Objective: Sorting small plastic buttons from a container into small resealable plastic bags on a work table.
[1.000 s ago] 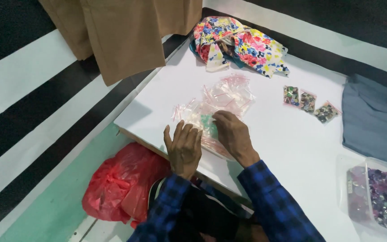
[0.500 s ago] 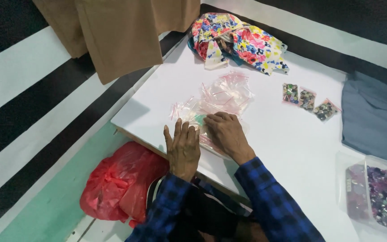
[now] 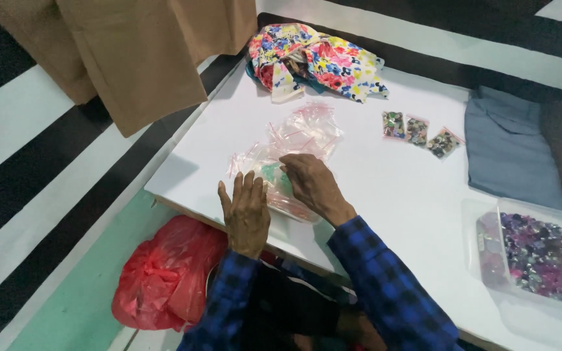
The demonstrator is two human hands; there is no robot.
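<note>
while both hands (image 3: 281,201) press clear bags (image 3: 287,149), table edge (image 3: 183,208) lies near.

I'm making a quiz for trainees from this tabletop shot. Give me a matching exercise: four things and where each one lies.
Things:
1 floral cloth
2 red plastic bag
3 clear tub of beads
4 three small filled packets

Places:
A below the table edge
B table's far edge
C table's right end, near side
D between floral cloth and grey cloth

Pairs: 1-B, 2-A, 3-C, 4-D
</note>
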